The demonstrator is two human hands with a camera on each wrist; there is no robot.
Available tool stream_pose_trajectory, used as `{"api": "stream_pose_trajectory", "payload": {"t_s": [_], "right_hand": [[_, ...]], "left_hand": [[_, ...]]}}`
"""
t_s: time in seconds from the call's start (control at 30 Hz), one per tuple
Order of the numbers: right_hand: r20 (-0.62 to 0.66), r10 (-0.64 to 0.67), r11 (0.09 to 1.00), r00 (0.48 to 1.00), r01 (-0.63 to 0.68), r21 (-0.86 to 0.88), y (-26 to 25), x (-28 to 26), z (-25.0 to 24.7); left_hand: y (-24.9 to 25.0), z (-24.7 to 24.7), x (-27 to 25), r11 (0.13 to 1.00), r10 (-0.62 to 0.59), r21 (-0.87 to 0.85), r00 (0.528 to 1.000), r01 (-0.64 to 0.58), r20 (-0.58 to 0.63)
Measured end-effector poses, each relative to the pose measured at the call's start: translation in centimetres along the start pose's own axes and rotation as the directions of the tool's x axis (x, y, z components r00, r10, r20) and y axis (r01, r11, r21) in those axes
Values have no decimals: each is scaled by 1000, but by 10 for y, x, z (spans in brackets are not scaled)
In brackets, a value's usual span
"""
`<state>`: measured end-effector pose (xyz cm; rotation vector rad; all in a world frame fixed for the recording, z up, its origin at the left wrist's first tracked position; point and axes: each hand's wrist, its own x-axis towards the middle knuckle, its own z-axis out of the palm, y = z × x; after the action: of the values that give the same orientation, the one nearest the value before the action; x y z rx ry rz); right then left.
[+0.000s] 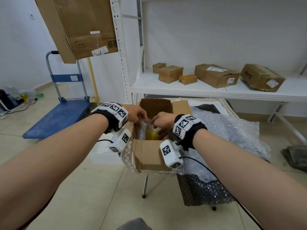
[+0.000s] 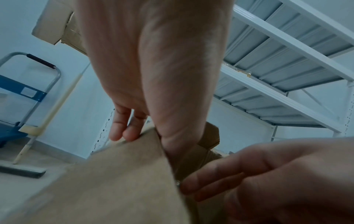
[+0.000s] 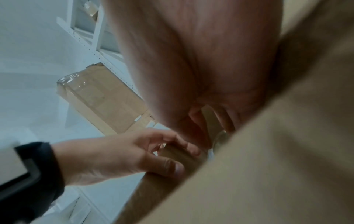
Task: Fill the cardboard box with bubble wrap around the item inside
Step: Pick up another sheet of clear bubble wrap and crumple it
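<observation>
An open cardboard box (image 1: 149,156) stands on a small folding table. Inside it lies a yellow item (image 1: 152,134), with clear bubble wrap (image 1: 141,130) tucked along its left side. Both hands meet over the box mouth. My left hand (image 1: 137,113) reaches in over the left wall, and my right hand (image 1: 162,121) comes in from the right. Their fingertips pinch a gleaming edge of the wrap between them. In the left wrist view my left hand (image 2: 134,128) curls over the box wall (image 2: 114,181), facing the right hand (image 2: 249,174). The right wrist view shows the left hand (image 3: 134,154) on the cardboard edge (image 3: 268,166).
A heap of loose clear bubble wrap (image 1: 232,130) covers the table to the right of the box, and a dark sheet (image 1: 199,190) hangs off the front. Behind is a white shelf (image 1: 216,92) with several parcels. A blue trolley (image 1: 58,117) stands on the left.
</observation>
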<state>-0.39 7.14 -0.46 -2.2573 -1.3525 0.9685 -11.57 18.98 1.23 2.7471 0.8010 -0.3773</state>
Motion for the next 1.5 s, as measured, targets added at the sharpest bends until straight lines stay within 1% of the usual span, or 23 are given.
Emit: {"api": "stream_pose_trajectory", "payload": {"t_s": [0.07,0.1,0.17,0.2,0.27,0.33,0.37,0.47,0.53,0.57,0.63,0.73,0.8,0.83,0.97,1.07,1.13,1.2,1.23,1.37,1.43,1.5], "right_hand": [[-64,-20,973,998,34,228,2,-7,-5],[-124,-29,942,992,68,328,2,-10,-8],[-238,-12,865,971,129,484,3,-24,-16],[-284,1,829,959,158,536,4,-31,-21],[-365,10,798,931,213,564,7,-41,-32],[-431,19,790,902,250,559,16,-55,-44],[-463,34,781,886,266,566,22,-61,-49],[-564,131,749,815,292,595,45,-78,-59],[-599,202,740,775,280,611,66,-87,-63],[-606,229,737,762,271,619,78,-90,-64],[-588,275,737,761,226,637,101,-95,-63],[-516,331,758,790,103,644,138,-95,-59],[-458,355,790,815,0,613,161,-93,-57],[-440,369,812,819,-54,580,172,-91,-55],[-431,429,876,794,-250,412,209,-77,-46],[-387,487,861,783,-356,363,237,-61,-38],[-374,495,857,784,-370,358,243,-62,-36],[-382,488,860,785,-357,366,244,-66,-35],[-386,488,857,783,-345,383,245,-67,-36],[-354,481,815,802,-261,518,248,-65,-32],[-363,494,775,790,-210,597,252,-63,-30],[-414,488,764,768,-147,628,252,-64,-30]], "left_hand": [[2,-4,-5,1000,0,-26,998,-1,-60],[4,-7,-7,999,2,-46,995,-7,-102],[11,-13,-10,996,7,-88,986,-22,-168],[18,-15,-12,994,4,-104,984,-23,-179],[34,-20,-15,987,-1,-161,983,-29,-185],[56,-25,-18,977,35,-200,978,-76,-205],[69,-26,-19,976,59,-194,974,-102,-217],[111,-22,-18,978,97,-156,969,-135,-228],[140,-15,-14,976,128,-146,970,-160,-209],[154,-11,-11,975,143,-141,971,-172,-191],[175,1,-2,978,142,-129,978,-162,-154],[198,24,10,990,108,-80,985,-120,-135],[210,39,18,989,102,-92,987,-114,-128],[214,46,20,990,102,-89,987,-113,-125],[221,64,28,995,71,-68,991,-79,-113],[222,70,34,995,49,-76,986,-62,-162],[224,72,37,995,41,-80,975,-59,-219],[224,73,40,995,28,-83,969,-50,-246],[224,73,41,996,23,-77,969,-43,-248],[224,78,44,999,0,-49,972,-12,-236],[225,79,46,999,1,-47,972,-13,-234],[226,81,47,998,0,-56,973,-14,-231]]}}
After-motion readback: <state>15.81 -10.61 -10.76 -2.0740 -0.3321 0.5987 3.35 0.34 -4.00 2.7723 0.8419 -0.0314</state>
